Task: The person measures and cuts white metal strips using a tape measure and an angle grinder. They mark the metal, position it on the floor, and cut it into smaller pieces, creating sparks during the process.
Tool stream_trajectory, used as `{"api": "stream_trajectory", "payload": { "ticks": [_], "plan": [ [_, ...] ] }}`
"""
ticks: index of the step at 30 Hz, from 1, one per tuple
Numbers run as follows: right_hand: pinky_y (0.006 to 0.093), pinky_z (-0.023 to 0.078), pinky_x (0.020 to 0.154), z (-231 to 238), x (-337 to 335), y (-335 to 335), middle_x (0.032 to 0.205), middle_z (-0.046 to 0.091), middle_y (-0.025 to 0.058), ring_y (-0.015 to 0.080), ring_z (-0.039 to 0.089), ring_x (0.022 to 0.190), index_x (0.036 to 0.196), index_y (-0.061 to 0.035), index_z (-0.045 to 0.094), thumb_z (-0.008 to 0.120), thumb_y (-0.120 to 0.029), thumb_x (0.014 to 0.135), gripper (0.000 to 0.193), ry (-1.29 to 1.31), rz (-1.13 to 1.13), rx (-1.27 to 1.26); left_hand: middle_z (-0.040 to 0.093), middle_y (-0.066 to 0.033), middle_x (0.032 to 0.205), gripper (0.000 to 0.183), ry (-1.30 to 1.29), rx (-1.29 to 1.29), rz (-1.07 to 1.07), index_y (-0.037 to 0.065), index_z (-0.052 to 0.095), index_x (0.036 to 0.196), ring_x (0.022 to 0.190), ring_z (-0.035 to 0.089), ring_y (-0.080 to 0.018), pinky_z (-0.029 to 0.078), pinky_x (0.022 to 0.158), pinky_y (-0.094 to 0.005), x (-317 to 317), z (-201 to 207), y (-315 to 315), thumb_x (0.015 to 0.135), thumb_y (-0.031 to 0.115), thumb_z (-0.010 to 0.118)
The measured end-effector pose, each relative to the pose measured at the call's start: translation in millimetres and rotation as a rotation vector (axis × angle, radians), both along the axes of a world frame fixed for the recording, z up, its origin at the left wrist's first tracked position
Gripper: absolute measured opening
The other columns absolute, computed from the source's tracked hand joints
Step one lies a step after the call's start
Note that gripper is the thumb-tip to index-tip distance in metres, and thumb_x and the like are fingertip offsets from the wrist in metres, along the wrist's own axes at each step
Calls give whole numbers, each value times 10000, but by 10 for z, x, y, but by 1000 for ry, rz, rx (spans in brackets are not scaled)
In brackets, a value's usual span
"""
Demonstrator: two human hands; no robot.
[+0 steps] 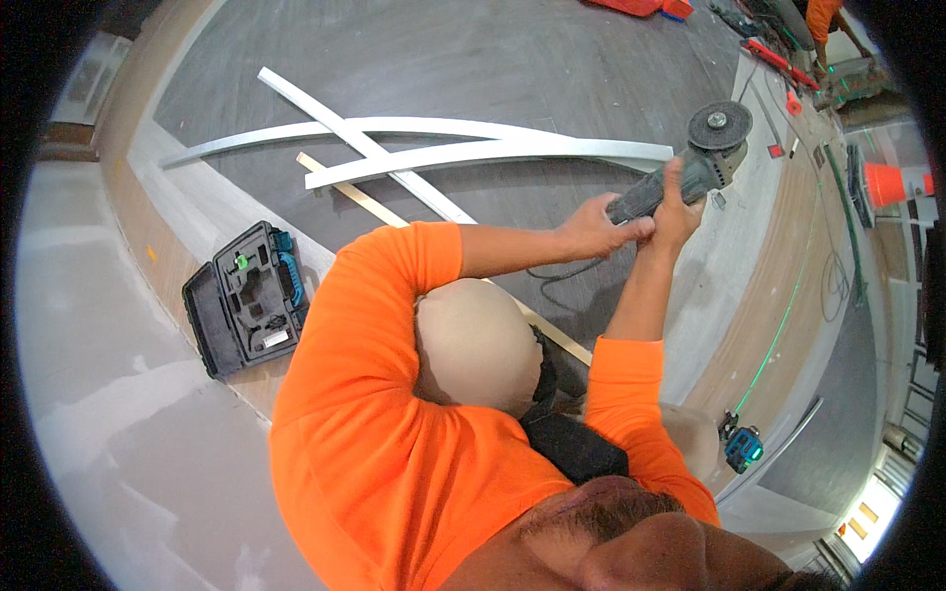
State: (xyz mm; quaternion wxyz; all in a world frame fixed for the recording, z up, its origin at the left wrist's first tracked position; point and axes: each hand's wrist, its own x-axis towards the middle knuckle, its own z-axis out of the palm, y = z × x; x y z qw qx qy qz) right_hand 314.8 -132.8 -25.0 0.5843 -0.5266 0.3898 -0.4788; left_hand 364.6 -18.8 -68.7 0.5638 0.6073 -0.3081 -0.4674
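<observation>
An angle grinder (642,198) with a grey body and a dark round disc (719,126) is held up in front of me, over the floor at the right. My left hand (598,229) is closed around the rear end of its body. Closer to the head of the tool, my right hand (676,212) grips it with the thumb stretched along the side. The disc faces upward, apart from any other piece. A dark cord (567,276) trails below my hands. Part of the grinder's body is hidden behind my fingers.
White metal strips (434,126) lie crossed on the grey floor, with a wooden strip (370,202) beneath. An open black case (241,295) stands left. A blue laser level (744,450) casts a green line at right. Beyond are an orange cone (884,185) and another person (821,20).
</observation>
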Motion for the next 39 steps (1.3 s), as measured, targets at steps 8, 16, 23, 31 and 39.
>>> {"api": "stream_trajectory", "payload": {
  "ticks": [8, 16, 23, 31, 39],
  "plan": [
    [433, 476, 1006, 277, -122, 52, 1309, 598, 130, 282, 596, 1168, 1356, -19, 503, 432, -573, 1020, 652, -345, 199, 377, 585, -21, 721, 518, 82, -220, 33, 12, 615, 963, 609, 562, -101, 454, 506, -259, 114, 284, -33, 757, 422, 855],
    [525, 552, 918, 189, -169, 43, 1223, 621, 260, 411, 631, 1129, 1352, 21, 485, 478, -641, 959, 770, -484, 736, 548, 640, -70, 822, 337, 459, -190, -190, 27, 629, 994, 633, 570, -125, 426, 467, -265, 286, 230, 213, 809, 256, 794],
    [555, 554, 894, 68, -203, -9, 1195, 631, 278, 437, 635, 1106, 1376, 6, 478, 462, -607, 977, 731, -545, 764, 616, 642, -85, 810, 318, 495, -186, -276, 23, 634, 963, 617, 580, -132, 430, 453, -258, 338, 196, 253, 815, 256, 794],
    [538, 599, 763, 44, -190, 16, 1077, 665, 249, 406, 679, 961, 1297, -2, 534, 472, -627, 960, 713, -452, 686, 624, 653, -74, 827, 294, 427, -151, -288, 15, 641, 997, 640, 585, -148, 447, 480, -282, 285, 119, 231, 860, 249, 753],
    [456, 598, 721, -52, -66, 40, 1004, 674, 191, 334, 692, 867, 1226, -1, 557, 448, -613, 981, 668, -258, 480, 509, 642, -45, 845, 326, 374, -87, -168, 29, 644, 1022, 675, 588, -127, 457, 512, -269, 240, 39, 151, 827, 255, 775]
  ]
}}
